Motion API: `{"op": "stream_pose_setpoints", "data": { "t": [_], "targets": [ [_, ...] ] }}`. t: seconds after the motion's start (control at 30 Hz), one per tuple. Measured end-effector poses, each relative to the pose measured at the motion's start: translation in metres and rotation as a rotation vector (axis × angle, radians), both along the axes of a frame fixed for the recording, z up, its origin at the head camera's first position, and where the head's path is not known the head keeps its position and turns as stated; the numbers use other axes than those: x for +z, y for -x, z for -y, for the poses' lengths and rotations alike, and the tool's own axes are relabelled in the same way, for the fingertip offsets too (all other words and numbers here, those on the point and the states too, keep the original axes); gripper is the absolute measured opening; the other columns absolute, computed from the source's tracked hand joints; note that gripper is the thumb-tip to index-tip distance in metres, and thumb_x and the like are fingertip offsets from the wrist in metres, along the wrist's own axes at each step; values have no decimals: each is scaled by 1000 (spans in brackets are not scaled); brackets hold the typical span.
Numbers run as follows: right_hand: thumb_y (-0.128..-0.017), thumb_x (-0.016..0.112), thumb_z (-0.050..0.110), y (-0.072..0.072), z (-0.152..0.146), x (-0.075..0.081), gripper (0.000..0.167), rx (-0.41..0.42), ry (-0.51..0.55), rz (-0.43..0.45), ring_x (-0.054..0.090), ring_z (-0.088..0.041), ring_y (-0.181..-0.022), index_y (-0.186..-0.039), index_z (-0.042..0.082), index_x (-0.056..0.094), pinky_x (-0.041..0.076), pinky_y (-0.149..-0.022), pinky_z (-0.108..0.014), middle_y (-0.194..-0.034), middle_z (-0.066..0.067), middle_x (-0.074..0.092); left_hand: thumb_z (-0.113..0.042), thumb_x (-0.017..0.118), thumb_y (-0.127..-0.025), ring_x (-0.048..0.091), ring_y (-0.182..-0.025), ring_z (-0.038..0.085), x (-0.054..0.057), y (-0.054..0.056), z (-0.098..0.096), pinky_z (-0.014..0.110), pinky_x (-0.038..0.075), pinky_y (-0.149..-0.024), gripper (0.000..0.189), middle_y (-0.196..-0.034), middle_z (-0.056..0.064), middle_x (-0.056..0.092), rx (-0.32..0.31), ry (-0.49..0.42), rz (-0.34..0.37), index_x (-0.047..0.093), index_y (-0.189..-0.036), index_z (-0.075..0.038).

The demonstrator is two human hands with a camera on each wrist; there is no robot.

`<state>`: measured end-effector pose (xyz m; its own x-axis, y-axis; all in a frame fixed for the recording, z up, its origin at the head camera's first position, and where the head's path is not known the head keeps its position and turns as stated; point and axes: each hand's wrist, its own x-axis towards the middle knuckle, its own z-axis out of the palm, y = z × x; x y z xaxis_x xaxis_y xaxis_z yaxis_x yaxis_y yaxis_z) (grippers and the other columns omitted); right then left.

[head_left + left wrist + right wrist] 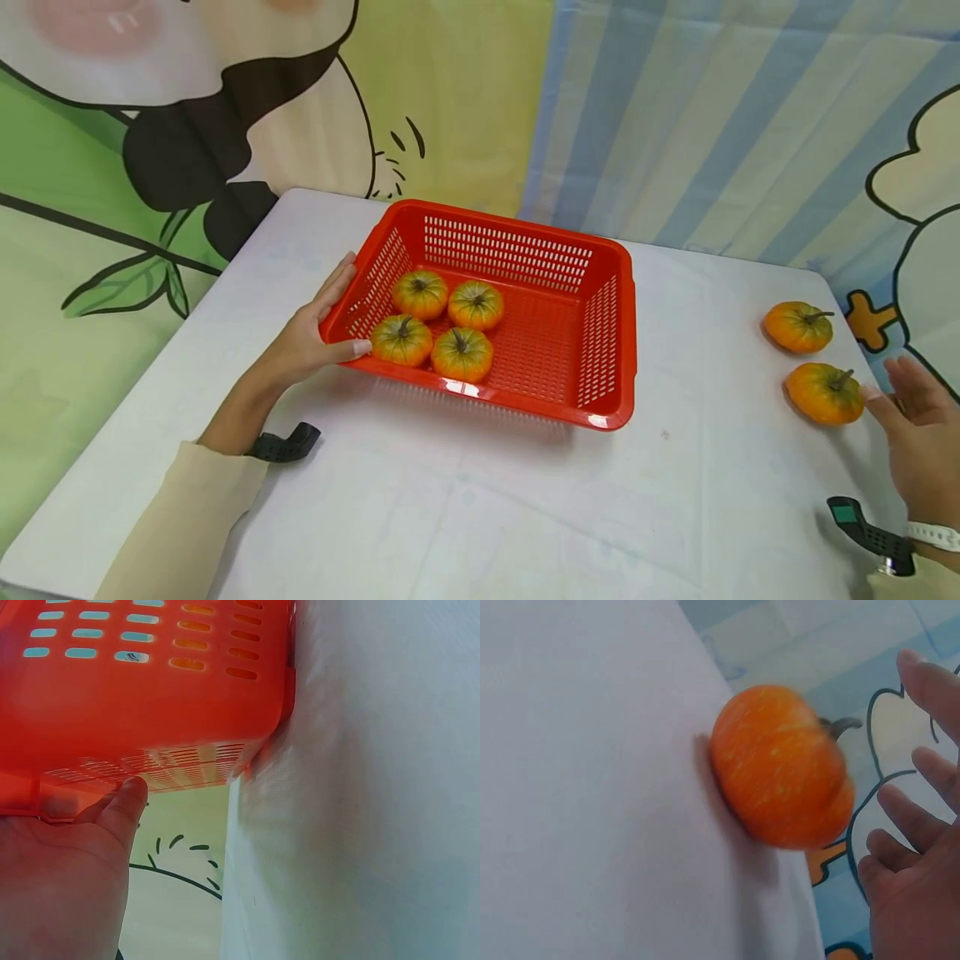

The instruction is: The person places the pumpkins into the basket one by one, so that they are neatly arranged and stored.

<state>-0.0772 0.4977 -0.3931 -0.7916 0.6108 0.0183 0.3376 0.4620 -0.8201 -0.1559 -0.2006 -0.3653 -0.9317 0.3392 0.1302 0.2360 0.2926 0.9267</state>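
A red perforated plastic basket (536, 342) stands on the white-covered table, holding several small orange-green pumpkins (462, 354) grouped at its left end. My left hand (303, 337) grips the basket's left end, its thumb over the front corner of the rim and its fingers along the side. At the table's right, my right hand (926, 429) is beside the nearer of two loose pumpkins (823, 393), its fingers spread and apart from the fruit in the right wrist view. The other loose pumpkin (798, 327) lies just behind it.
The white tabletop (570, 517) extends in front of the basket and between it and the loose pumpkins. Behind the table hangs a printed cloth (465, 100) with cartoon figures and blue stripes. Dark wrist devices (288, 443) are worn on both arms.
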Motion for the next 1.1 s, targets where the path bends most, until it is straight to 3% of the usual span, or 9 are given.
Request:
{"op": "stream_pose_setpoints", "data": {
  "t": [0.17,0.37,0.47,0.8,0.93,1.1],
  "targets": [
    [-100,52,28,-2,-9,-16,64,25,-28,82,15,-10,-145,-155,35,19,15,-115,-34,-158,15,18,-7,73,-81,14,-146,21,0,0,0,23,44,-97,97,-162,-13,5,6,10,7,15,-157,-22],
    [-98,55,37,-3,-18,-31,76,92,-35,179,8,-22,-147,-156,33,6,14,-116,-44,-162,4,7,-10,73,-80,14,-146,19,-1,0,-1,27,44,-99,97,-161,-15,6,18,45,-8,15,-157,-23],
    [-98,55,38,-3,-16,-31,78,103,-23,207,8,-26,-147,-156,32,4,14,-116,-45,-162,1,4,-10,73,-80,14,-146,18,-1,0,-1,28,43,-99,97,-161,-15,6,19,47,-7,15,-157,-22],
    [-97,59,28,-2,-14,-33,81,142,-29,180,6,-29,-147,-156,32,4,13,-115,-45,-162,5,0,-9,73,-81,15,-145,21,0,0,-1,25,44,-97,96,-162,-13,5,18,30,6,15,-157,-23],
    [-96,60,32,0,-20,-37,81,158,-59,219,10,-36,-146,-156,32,5,18,-113,-52,-162,-2,4,-9,73,-81,17,-145,22,1,-1,-1,25,45,-96,96,-161,-15,5,21,29,7,15,-157,-23],
    [-95,59,39,1,-23,-38,81,142,-91,268,14,-39,-144,-155,31,5,21,-112,-53,-161,-8,7,-9,73,-81,18,-144,23,1,-2,-1,25,45,-96,97,-161,-16,5,22,29,10,15,-157,-24]
  ]
}}
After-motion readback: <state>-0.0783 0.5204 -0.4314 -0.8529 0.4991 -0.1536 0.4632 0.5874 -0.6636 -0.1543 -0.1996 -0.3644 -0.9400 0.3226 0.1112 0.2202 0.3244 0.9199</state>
